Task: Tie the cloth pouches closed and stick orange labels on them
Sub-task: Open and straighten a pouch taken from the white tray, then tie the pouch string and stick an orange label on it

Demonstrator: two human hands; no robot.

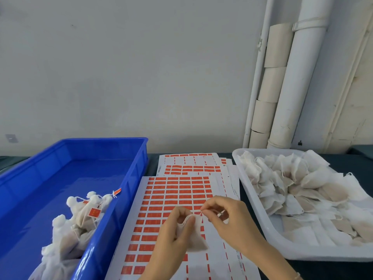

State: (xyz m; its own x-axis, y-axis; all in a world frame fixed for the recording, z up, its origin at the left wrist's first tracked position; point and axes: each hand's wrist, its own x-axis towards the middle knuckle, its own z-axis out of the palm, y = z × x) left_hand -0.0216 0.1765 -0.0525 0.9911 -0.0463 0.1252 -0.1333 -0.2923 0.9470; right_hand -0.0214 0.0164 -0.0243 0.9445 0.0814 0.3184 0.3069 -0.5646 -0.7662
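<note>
While the left hand's fingers curl round a cloth pouch over a sheet of orange labels, the right hand pinches the pouch's top. Labelled pouches sit in a blue tray, left; untied pouches fill a white tray, right, on the desk.
</note>
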